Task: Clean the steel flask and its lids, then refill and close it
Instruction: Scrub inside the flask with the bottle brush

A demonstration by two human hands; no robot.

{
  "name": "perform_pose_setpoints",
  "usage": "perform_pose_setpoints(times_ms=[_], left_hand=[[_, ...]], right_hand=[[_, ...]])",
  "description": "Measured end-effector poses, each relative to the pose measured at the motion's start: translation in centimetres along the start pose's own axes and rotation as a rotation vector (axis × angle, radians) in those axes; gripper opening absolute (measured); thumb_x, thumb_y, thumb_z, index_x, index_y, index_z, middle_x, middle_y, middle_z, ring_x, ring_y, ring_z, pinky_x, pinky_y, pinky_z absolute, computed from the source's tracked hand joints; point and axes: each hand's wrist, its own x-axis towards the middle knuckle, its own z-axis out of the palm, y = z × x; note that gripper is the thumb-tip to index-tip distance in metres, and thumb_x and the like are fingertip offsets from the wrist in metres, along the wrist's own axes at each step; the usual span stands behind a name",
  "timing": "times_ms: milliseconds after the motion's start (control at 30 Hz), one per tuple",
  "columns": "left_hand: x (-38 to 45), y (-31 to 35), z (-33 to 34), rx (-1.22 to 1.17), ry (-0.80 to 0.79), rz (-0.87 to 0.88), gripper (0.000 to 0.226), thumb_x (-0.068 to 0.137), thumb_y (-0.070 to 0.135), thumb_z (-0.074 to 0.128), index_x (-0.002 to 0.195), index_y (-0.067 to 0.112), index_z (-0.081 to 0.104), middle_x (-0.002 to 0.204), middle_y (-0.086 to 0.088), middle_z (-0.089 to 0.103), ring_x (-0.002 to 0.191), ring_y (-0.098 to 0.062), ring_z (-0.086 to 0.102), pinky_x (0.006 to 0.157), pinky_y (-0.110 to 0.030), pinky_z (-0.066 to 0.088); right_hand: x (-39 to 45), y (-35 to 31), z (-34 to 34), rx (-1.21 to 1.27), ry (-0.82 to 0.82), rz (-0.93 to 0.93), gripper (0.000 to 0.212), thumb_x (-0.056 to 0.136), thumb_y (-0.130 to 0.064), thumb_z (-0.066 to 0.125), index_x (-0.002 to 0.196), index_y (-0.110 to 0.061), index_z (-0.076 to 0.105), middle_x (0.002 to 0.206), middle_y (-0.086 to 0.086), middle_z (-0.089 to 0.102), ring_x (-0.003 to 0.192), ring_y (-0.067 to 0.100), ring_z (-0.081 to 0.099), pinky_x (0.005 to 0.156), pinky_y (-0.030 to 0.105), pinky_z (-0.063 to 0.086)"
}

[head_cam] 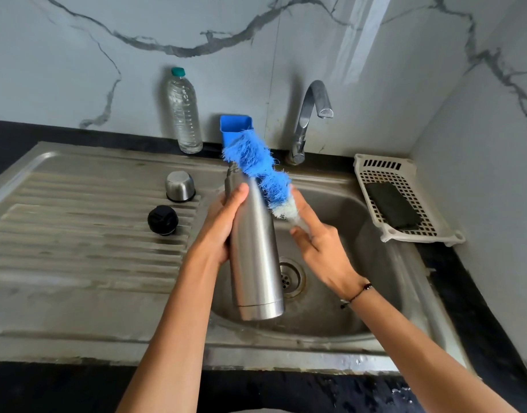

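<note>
Left hand (223, 222) is gripping the steel flask (253, 248) mid-body over the sink (375, 293), right hand (316, 242) pinching the bottle brush (262, 174); flask likely rigid, slippery wet, best held there.

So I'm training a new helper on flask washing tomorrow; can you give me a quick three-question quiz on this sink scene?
1. True or false: the bottle brush is fully inside the steel flask.
2. Which hand grips the flask: A) left hand B) right hand?
3. Where do the steel cup lid and black stopper lie?

Key
1. False: its bristles are outside, by the flask's mouth.
2. A; the right hand holds the brush.
3. On the ribbed drainboard, left of the basin.
</note>
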Motion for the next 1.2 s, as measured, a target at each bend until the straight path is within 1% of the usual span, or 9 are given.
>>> perform_pose_setpoints(times_ms=[133,233,400,567,733,867,967,1100,1200], left_hand=[[-0.3,0.2,0.0,-0.035,-0.071,0.057,0.052,0.071,0.038,0.075,0.109,0.005,0.062,0.087,-0.019,0.070,0.065,-0.022,0.067,0.058,-0.031,0.056],[-0.2,0.1,0.1,-0.049,0.019,0.062,0.018,0.085,0.030,0.065,0.090,0.013,0.064,0.073,-0.008,0.070,0.059,-0.016,0.065,0.057,-0.027,0.054],[-0.2,-0.1,0.6,-0.053,0.072,0.059,0.014,0.091,0.027,0.054,0.082,0.021,0.061,0.061,0.004,0.067,0.056,-0.009,0.064,0.058,-0.025,0.051],[-0.3,0.3,0.2,-0.063,0.045,0.098,0.018,0.093,0.027,0.050,0.084,0.017,0.061,0.060,0.005,0.067,0.055,-0.007,0.064,0.053,-0.021,0.052],[0.0,0.0,0.4,-0.029,0.095,0.159,0.016,0.093,0.022,0.052,0.080,0.015,0.060,0.069,0.002,0.063,0.060,-0.009,0.059,0.063,-0.027,0.045],[-0.1,0.1,0.8,-0.009,0.015,0.104,0.020,0.089,0.035,0.056,0.087,0.017,0.063,0.073,0.001,0.068,0.069,-0.016,0.062,0.065,-0.028,0.049],[-0.2,-0.3,0.1,0.036,-0.083,0.148,0.053,0.064,0.050,0.072,0.101,0.013,0.062,0.074,0.002,0.073,0.065,-0.012,0.067,0.059,-0.025,0.054],[-0.1,-0.8,-0.5,-0.065,-0.089,0.119,0.105,0.040,0.062,0.087,0.119,-0.001,0.057,0.096,-0.022,0.067,0.074,-0.028,0.067,0.066,-0.037,0.056],[0.0,-0.7,-0.4,-0.077,-0.062,0.140,0.071,0.060,0.046,0.081,0.112,0.002,0.061,0.087,-0.014,0.070,0.070,-0.022,0.067,0.060,-0.031,0.056]], right_hand=[[-0.5,1.1,0.3,0.025,0.048,0.076,0.078,0.093,-0.004,0.046,0.144,-0.054,0.016,0.094,0.020,0.067,0.055,0.016,0.051,0.069,0.036,0.052],[-0.8,1.1,-0.2,0.055,0.075,0.099,0.076,0.094,-0.003,0.047,0.144,-0.053,0.018,0.106,0.028,0.062,0.080,0.026,0.065,0.078,0.040,0.052],[-0.7,0.5,-0.1,0.060,0.020,0.038,0.074,0.094,-0.007,0.045,0.144,-0.053,0.017,0.094,0.027,0.064,0.053,0.029,0.045,0.061,0.035,0.051],[-1.0,1.7,-0.4,0.060,0.058,0.137,0.072,0.094,-0.003,0.047,0.146,-0.046,0.021,0.110,0.021,0.065,0.076,0.024,0.063,0.077,0.031,0.051],[-0.9,0.2,-0.4,0.121,0.063,0.027,0.073,0.094,-0.007,0.045,0.143,-0.053,0.018,0.076,0.019,0.062,0.047,0.006,0.033,0.053,0.026,0.040],[-1.0,0.9,0.6,0.072,0.051,0.041,0.075,0.094,-0.006,0.046,0.146,-0.050,0.015,0.090,0.024,0.065,0.059,0.033,0.051,0.064,0.025,0.045],[-1.2,1.8,0.7,0.049,0.045,0.072,0.074,0.095,-0.007,0.047,0.145,-0.052,0.015,0.089,0.023,0.065,0.055,0.025,0.047,0.063,0.029,0.047],[-1.6,2.4,0.6,0.130,0.063,0.157,0.074,0.095,-0.006,0.048,0.142,-0.056,0.019,0.083,0.016,0.066,0.052,0.007,0.038,0.059,0.024,0.042],[-1.9,1.5,0.4,0.167,0.094,0.100,0.072,0.095,-0.007,0.049,0.143,-0.052,0.021,0.085,0.010,0.065,0.058,0.003,0.041,0.061,0.019,0.041]])
